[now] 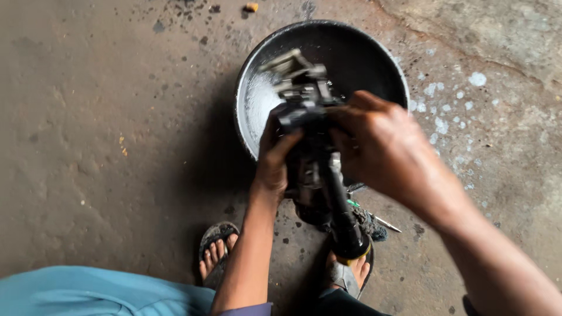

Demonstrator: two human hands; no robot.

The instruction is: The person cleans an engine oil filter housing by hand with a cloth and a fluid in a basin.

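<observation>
Hands, left point(275, 167) and right point(383, 149), both clamp one greasy black part point(313, 146) over one basin point(257, 70) holding foamy liquid point(261, 102).

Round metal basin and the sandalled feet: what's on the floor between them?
Head view: both hands, left and right, hold a greasy black machine part there. Beneath it, a dark rag and thin screwdriver-like tool lie on the concrete floor.

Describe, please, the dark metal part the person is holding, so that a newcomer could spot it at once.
Find the round metal basin on the stained concrete floor. Just in front of it, the left hand and right hand grip a greasy black machine part. Unlike the basin, it is long and blocky, ending in a yellow-banded tip near the sandalled feet.
</observation>
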